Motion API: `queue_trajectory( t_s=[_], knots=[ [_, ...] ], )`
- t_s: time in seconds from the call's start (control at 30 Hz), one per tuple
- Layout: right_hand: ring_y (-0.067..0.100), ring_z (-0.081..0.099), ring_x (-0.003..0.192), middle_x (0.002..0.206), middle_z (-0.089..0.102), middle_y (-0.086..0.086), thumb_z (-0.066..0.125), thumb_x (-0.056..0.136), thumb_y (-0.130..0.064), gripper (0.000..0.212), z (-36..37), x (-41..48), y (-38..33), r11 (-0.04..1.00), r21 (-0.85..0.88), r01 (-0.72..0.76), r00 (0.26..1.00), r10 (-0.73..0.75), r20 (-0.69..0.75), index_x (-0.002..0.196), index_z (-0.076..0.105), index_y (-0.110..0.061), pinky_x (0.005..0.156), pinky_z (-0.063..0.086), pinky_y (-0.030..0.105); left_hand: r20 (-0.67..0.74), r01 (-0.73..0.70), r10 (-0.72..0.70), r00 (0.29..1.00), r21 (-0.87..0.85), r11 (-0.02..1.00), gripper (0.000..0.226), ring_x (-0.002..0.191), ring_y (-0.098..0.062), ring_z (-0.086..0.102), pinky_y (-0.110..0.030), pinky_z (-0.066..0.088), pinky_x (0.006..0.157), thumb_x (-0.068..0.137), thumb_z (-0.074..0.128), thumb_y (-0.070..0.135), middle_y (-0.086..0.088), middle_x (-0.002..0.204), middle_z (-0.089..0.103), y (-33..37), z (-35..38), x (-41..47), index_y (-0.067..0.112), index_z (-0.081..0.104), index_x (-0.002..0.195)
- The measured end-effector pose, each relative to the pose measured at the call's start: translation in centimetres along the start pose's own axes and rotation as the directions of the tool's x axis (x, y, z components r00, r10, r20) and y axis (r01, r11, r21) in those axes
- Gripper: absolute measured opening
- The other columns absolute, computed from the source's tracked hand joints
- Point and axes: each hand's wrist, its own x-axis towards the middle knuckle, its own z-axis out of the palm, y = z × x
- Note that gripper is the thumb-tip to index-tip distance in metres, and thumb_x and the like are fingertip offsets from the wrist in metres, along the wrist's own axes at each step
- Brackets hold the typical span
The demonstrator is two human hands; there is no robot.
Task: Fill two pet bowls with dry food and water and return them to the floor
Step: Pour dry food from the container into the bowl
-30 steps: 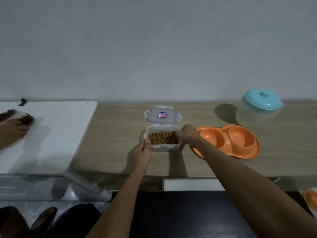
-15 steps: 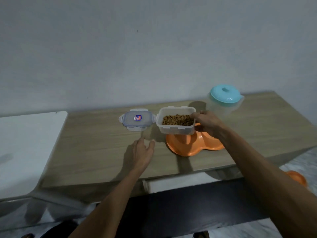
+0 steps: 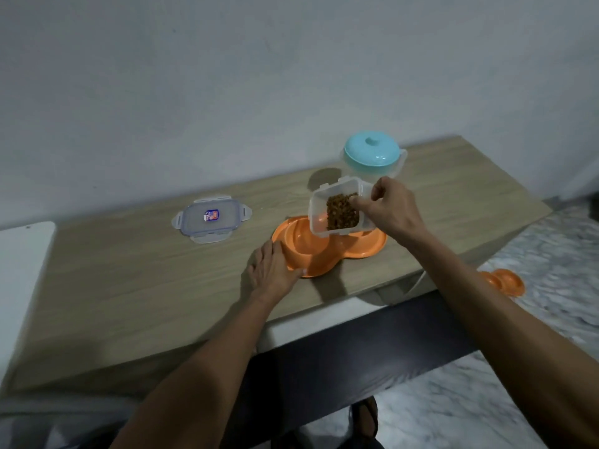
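An orange double pet bowl (image 3: 311, 254) sits on the wooden table (image 3: 146, 286). My right hand (image 3: 392, 212) grips a clear food container (image 3: 337, 207) of brown dry kibble and holds it tilted over the bowl's left basin. My left hand (image 3: 274, 273) rests flat on the table with its fingers against the bowl's left rim. The container's clear lid (image 3: 212, 218) lies flat to the left. A clear pitcher with a turquoise lid (image 3: 372, 157) stands behind the bowl. A second orange bowl (image 3: 505, 281) lies on the floor at the right.
A white surface (image 3: 22, 270) adjoins the table on the left. A grey wall rises right behind the table. Marbled floor (image 3: 534, 254) shows to the right, and a dark panel sits under the table's front edge. My sandalled foot (image 3: 366, 416) is below.
My right hand lifted the kibble container off the table, carried it right and tilted it over the bowl. My left hand let go of the container and moved to the bowl's rim.
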Motion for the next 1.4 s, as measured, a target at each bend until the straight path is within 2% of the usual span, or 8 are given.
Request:
queue_trajectory(
  t_s=[0.1, 0.2, 0.37, 0.5, 1.4],
  knots=[
    [0.019, 0.049, 0.071, 0.078, 0.056, 0.004, 0.075, 0.077, -0.038, 0.036, 0.5, -0.4, 0.0, 0.996, -0.042, 0.083, 0.996, -0.084, -0.027, 0.078, 0.051, -0.012, 0.056, 0.037, 0.032, -0.01, 0.017, -0.017, 1.0, -0.004, 1.0, 0.092, 0.142, -0.029, 0.027, -0.049, 0.028, 0.113, 0.073, 0.07, 0.057, -0.005, 0.153, 0.031, 0.0, 0.6, 0.0, 0.017, 0.03, 0.146],
    [0.024, 0.05, 0.081, 0.086, 0.056, 0.009, 0.075, 0.077, -0.034, 0.036, 1.1, -0.8, -0.1, 0.985, -0.073, 0.158, 0.987, -0.16, -0.025, 0.077, 0.047, -0.012, 0.064, 0.034, 0.032, -0.011, 0.025, -0.025, 1.0, 0.012, 1.0, 0.091, 0.142, -0.028, 0.025, -0.047, 0.027, 0.114, 0.076, 0.069, 0.056, -0.003, 0.154, 0.028, 0.0, 0.5, -0.1, 0.017, 0.028, 0.147],
    [0.021, 0.046, 0.078, 0.09, 0.051, 0.005, 0.075, 0.076, -0.034, 0.037, 1.6, -1.0, -0.5, 0.968, -0.136, 0.209, 0.977, -0.212, -0.009, 0.078, 0.045, -0.014, 0.064, 0.026, 0.026, -0.025, 0.034, -0.034, 0.999, -0.003, 0.999, 0.084, 0.141, -0.028, 0.028, -0.049, 0.028, 0.113, 0.075, 0.071, 0.052, -0.003, 0.151, 0.032, 0.0, 0.7, -0.1, 0.019, 0.034, 0.142],
    [0.022, 0.047, 0.078, 0.092, 0.051, 0.006, 0.077, 0.075, -0.034, 0.038, 1.7, -1.0, -0.7, 0.958, -0.147, 0.245, 0.969, -0.247, 0.002, 0.079, 0.044, -0.013, 0.066, 0.03, 0.028, -0.03, 0.034, -0.035, 0.999, -0.009, 0.999, 0.083, 0.139, -0.028, 0.03, -0.049, 0.028, 0.112, 0.074, 0.072, 0.05, -0.002, 0.15, 0.033, 0.0, 0.9, 0.0, 0.02, 0.034, 0.141],
    [0.023, 0.049, 0.076, 0.092, 0.053, 0.006, 0.079, 0.073, -0.035, 0.041, 1.9, -1.2, -0.2, 0.936, -0.157, 0.314, 0.947, -0.321, -0.022, 0.078, 0.044, -0.015, 0.063, 0.033, 0.028, -0.039, 0.055, -0.056, 0.998, -0.026, 0.998, 0.079, 0.14, -0.027, 0.03, -0.05, 0.029, 0.113, 0.077, 0.072, 0.044, -0.002, 0.149, 0.034, 0.5, 0.5, -0.5, 0.021, 0.034, 0.142]
  ],
)
